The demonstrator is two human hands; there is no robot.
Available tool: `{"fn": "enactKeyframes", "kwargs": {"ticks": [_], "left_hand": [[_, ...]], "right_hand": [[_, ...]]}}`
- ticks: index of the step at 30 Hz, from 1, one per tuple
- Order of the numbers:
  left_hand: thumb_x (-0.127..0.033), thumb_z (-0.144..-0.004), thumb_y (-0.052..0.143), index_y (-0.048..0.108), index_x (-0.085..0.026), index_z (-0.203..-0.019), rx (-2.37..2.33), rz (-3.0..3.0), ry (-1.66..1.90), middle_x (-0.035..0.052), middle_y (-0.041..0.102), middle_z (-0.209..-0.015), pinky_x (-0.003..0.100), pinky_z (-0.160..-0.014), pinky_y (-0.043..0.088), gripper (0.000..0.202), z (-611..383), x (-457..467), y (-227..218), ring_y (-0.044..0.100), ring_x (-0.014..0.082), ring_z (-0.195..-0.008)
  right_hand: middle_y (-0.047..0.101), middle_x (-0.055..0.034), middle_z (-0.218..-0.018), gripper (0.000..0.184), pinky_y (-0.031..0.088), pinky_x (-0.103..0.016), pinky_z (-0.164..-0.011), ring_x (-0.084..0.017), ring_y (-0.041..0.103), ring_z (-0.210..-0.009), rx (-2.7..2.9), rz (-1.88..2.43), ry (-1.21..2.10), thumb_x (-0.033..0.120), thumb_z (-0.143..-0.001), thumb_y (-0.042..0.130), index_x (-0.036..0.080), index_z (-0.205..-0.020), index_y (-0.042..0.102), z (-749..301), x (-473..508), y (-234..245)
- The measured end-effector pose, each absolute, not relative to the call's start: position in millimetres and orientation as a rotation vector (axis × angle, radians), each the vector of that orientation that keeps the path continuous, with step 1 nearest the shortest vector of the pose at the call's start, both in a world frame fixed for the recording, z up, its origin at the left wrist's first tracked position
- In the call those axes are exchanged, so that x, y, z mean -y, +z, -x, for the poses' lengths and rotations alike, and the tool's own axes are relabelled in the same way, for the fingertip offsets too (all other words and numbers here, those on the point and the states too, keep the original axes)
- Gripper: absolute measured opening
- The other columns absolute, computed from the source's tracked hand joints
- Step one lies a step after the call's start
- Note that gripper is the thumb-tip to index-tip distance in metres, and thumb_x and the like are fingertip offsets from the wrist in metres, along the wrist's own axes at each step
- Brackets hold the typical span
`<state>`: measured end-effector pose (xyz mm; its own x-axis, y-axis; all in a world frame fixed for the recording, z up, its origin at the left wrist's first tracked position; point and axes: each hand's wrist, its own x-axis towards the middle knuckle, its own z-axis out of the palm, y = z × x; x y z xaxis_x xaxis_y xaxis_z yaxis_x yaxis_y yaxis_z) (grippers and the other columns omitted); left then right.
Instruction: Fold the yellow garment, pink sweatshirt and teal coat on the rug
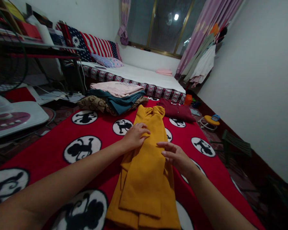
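Observation:
A mustard-yellow garment (pixel 147 172) lies lengthwise, partly folded, on a red blanket (pixel 50 140) printed with black-and-white monkey circles. My left hand (pixel 135 135) rests flat on the garment's left side near its middle, fingers spread. Just to the right, my right hand (pixel 176 156) hovers over the cloth's right edge with fingers stretched out and apart. Neither hand grips anything.
A stack of folded clothes (pixel 115 95) sits at the blanket's far end, a dark red garment (pixel 176 110) to its right. Behind them lies a mattress (pixel 139 75) under a window. A fan base (pixel 12 116) stands left; a small yellow stool (pixel 210 121) and dark rack (pixel 235 143) right.

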<state>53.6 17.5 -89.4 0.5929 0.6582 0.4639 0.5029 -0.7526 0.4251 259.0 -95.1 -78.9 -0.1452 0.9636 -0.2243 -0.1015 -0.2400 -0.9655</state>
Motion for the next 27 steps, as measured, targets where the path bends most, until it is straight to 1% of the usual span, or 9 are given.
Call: {"fn": "enactKeyframes", "kwargs": {"ticks": [3, 6, 10, 12, 14, 16, 20, 24, 27], "left_hand": [[-0.004, -0.081, 0.053, 0.073, -0.019, -0.100, -0.808, -2.630, 0.698, 0.0087, 0.064, -0.109, 0.033, -0.093, 0.047, 0.031, -59.1, -20.1, -87.0, 0.059, 0.0214, -0.104], [0.001, -0.079, 0.052, 0.072, -0.020, -0.105, -0.614, -2.716, 0.500, 0.0084, 0.064, -0.114, 0.029, -0.091, 0.048, 0.039, -51.9, -24.6, -88.1, 0.061, 0.0203, -0.105], [0.006, -0.076, 0.050, 0.067, -0.019, -0.118, -0.514, -2.721, 0.356, 0.0109, 0.059, -0.129, 0.028, -0.099, 0.045, 0.052, -32.9, -23.4, -83.5, 0.057, 0.0211, -0.118], [0.007, -0.074, 0.051, 0.066, -0.019, -0.120, -0.533, -2.695, 0.293, 0.0122, 0.055, -0.134, 0.031, -0.102, 0.043, 0.055, -25.5, -19.7, -78.5, 0.054, 0.0228, -0.123], [0.007, -0.073, 0.051, 0.066, -0.020, -0.120, -0.526, -2.677, 0.256, 0.0121, 0.054, -0.136, 0.032, -0.104, 0.043, 0.056, -20.8, -15.6, -73.8, 0.054, 0.0235, -0.124], [0.007, -0.073, 0.049, 0.067, -0.022, -0.118, -0.500, -2.656, 0.254, 0.0109, 0.055, -0.136, 0.032, -0.103, 0.043, 0.057, -17.9, -12.0, -70.6, 0.054, 0.0233, -0.124], [0.010, -0.067, 0.043, 0.073, -0.024, -0.104, -0.473, -2.521, 0.306, 0.0061, 0.060, -0.132, 0.031, -0.102, 0.044, 0.059, -11.1, -6.6, -68.3, 0.057, 0.0207, -0.120], [0.005, -0.067, 0.044, 0.074, -0.021, -0.090, -0.487, -2.325, 0.323, 0.0044, 0.064, -0.124, 0.031, -0.102, 0.042, 0.046, 3.4, -0.5, -68.8, 0.060, 0.0190, -0.115], [-0.005, -0.075, 0.050, 0.071, -0.019, -0.095, -0.520, -2.240, 0.386, 0.0059, 0.065, -0.120, 0.030, -0.100, 0.043, 0.032, 16.4, 9.0, -68.9, 0.060, 0.0185, -0.112]], "right_hand": [[0.067, -0.0054, -0.110, 0.038, 0.052, -0.030, -0.077, -0.017, 0.064, -0.089, 1.359, 1.308, 1.407, 0.022, -0.074, 0.068, 0.024, -0.112, 0.068, -261.6, 105.9, -85.8], [0.058, -0.0093, -0.121, 0.044, 0.052, -0.038, -0.086, -0.021, 0.061, -0.101, 1.838, 1.426, 0.927, 0.012, -0.079, 0.057, 0.026, -0.119, 0.065, -258.6, 121.9, -91.1], [0.027, -0.0092, -0.153, 0.045, 0.041, -0.049, -0.103, -0.029, 0.038, -0.134, 2.279, 1.321, 0.175, 0.006, -0.087, 0.049, 0.033, -0.120, 0.065, -247.8, 140.3, -88.7], [0.025, -0.0061, -0.156, 0.044, 0.037, -0.049, -0.107, -0.028, 0.028, -0.141, 2.440, 1.122, 0.043, 0.008, -0.088, 0.051, 0.034, -0.120, 0.064, -241.7, 145.6, -83.9], [0.036, -0.0041, -0.152, 0.044, 0.032, -0.051, -0.110, -0.027, 0.029, -0.141, 2.562, 0.963, 0.050, 0.007, -0.086, 0.053, 0.034, -0.119, 0.064, -236.4, 149.4, -78.2], [0.053, -0.0030, -0.140, 0.043, 0.033, -0.050, -0.109, -0.025, 0.044, -0.132, 2.598, 0.890, 0.187, 0.007, -0.084, 0.053, 0.033, -0.115, 0.065, -231.9, 152.6, -73.4], [0.071, -0.0046, -0.106, 0.027, 0.049, -0.035, -0.087, -0.021, 0.065, -0.095, 2.142, 1.077, 0.672, 0.017, -0.086, 0.050, 0.027, -0.102, 0.070, -227.1, 148.8, -72.3], [0.065, -0.0039, -0.073, 0.030, 0.045, -0.028, -0.057, -0.020, 0.059, -0.068, 1.377, 1.413, 1.049, 0.048, -0.081, 0.059, 0.019, -0.077, 0.066, -231.4, 124.8, -83.2], [0.060, -0.0028, -0.081, 0.040, 0.041, -0.023, -0.049, -0.017, 0.055, -0.068, 1.137, 1.469, 1.159, 0.052, -0.071, 0.068, 0.018, -0.093, 0.064, -238.2, 110.3, -93.0]]}}
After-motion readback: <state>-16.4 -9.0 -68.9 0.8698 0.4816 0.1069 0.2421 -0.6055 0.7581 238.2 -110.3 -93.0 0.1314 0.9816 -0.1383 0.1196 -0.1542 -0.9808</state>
